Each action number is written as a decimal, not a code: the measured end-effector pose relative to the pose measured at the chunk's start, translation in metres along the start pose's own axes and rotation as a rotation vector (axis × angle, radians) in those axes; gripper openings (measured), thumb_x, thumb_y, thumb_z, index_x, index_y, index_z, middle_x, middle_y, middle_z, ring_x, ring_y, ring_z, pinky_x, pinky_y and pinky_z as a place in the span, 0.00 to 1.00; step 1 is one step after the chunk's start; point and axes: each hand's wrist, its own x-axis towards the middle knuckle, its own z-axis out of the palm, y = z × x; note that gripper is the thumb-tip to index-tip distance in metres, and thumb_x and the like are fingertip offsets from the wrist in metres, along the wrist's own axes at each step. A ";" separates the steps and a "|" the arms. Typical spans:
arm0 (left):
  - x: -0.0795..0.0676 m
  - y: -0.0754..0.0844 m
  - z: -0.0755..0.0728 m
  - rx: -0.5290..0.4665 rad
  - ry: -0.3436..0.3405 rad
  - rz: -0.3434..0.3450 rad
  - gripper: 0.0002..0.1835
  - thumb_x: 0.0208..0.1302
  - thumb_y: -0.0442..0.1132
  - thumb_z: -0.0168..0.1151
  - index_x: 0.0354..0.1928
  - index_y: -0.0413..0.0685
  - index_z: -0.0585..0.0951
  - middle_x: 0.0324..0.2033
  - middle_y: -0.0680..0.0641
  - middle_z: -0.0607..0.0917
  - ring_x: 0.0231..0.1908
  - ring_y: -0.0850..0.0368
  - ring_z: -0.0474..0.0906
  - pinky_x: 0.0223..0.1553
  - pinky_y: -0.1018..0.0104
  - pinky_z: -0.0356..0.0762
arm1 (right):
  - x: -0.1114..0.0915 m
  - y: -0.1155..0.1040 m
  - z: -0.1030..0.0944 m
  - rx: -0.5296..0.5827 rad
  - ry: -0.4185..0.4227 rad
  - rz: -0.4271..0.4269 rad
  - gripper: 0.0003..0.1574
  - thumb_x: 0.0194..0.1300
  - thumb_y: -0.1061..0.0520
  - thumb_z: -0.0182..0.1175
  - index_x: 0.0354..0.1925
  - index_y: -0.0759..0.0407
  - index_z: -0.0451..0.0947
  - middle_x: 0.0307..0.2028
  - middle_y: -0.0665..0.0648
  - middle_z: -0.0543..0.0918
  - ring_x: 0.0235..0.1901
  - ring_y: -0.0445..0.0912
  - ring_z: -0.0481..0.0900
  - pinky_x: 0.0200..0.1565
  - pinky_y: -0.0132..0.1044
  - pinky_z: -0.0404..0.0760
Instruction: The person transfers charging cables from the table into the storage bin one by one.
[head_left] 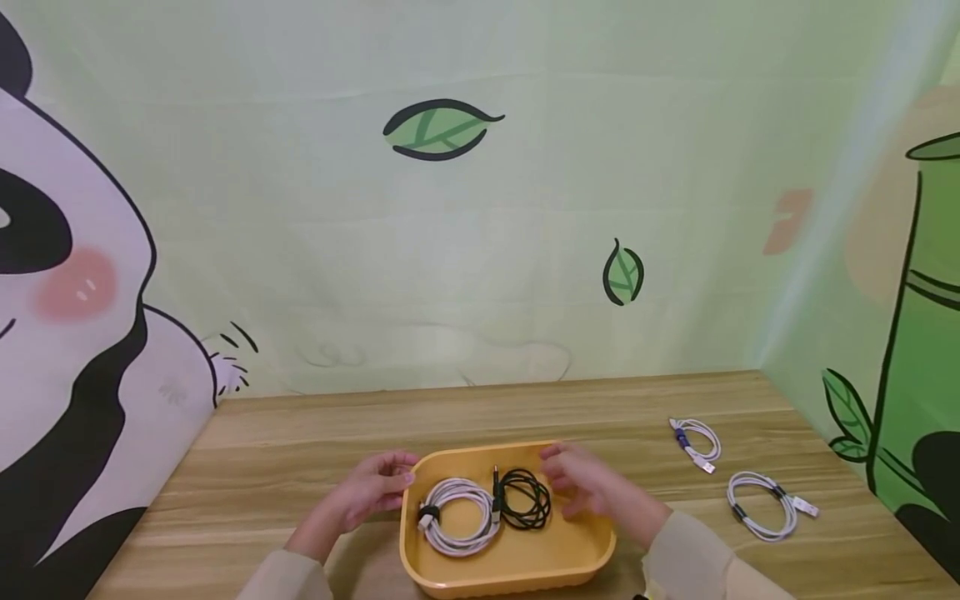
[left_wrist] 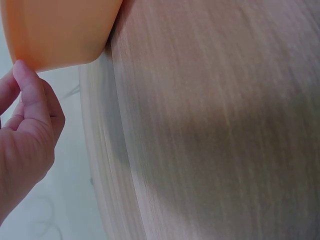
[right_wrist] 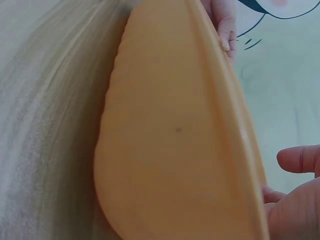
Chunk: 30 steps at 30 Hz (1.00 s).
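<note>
Yellow storage bin (head_left: 540, 557), round-cornered, apparently moulded plastic: being supported by the wood-grain desk (head_left: 315, 429), between the two grips. Contents: one white USB cable coil (head_left: 457, 547), black-strapped, being kept in the left half; one thinner black cable coil (head_left: 542, 504), being kept close beside it. Left grip (head_left: 371, 487): the rim is being pinched between thumb and fingers toward the far left corner. Right grip (head_left: 581, 479): spread, the thumb being held apart, the fingers being placed at the far right part of the rim; whether the rim is being firmly pressed there cannot be told. Handling, as judged: only a light load is being carried by the bin; the wall is probably stiff with slight flex, smooth, a little slippery, hardly fragile. Best hold: the rolled rim at both short ends, level, so that the coils are not being slid about. Coils: soft, light, best being taken across the bundled strands, plugs being spared. Also being carried by the desk, at right: a small white cable (head_left: 715, 442), blue-tied, and a larger white cable (head_left: 767, 533), dark-tied.
</note>
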 end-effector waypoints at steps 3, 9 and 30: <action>0.000 -0.001 0.000 -0.001 0.002 0.000 0.22 0.61 0.33 0.51 0.55 0.29 0.62 0.35 0.48 0.72 0.30 0.62 0.72 0.32 0.73 0.74 | -0.002 -0.002 -0.003 0.002 0.013 -0.004 0.24 0.57 0.62 0.50 0.53 0.66 0.64 0.53 0.71 0.67 0.53 0.66 0.64 0.36 0.58 0.75; 0.001 -0.002 -0.001 -0.001 0.006 0.000 0.21 0.61 0.33 0.51 0.54 0.30 0.62 0.35 0.49 0.72 0.30 0.62 0.72 0.32 0.73 0.74 | -0.004 -0.007 -0.008 0.029 0.003 -0.007 0.25 0.57 0.61 0.51 0.54 0.66 0.64 0.51 0.68 0.69 0.50 0.62 0.67 0.35 0.52 0.77; 0.001 -0.002 0.000 0.008 0.011 0.002 0.22 0.61 0.33 0.51 0.54 0.29 0.62 0.35 0.49 0.72 0.30 0.62 0.72 0.32 0.73 0.74 | -0.007 -0.019 -0.030 0.073 0.002 -0.048 0.23 0.58 0.60 0.52 0.52 0.64 0.63 0.39 0.59 0.74 0.33 0.47 0.74 0.31 0.36 0.78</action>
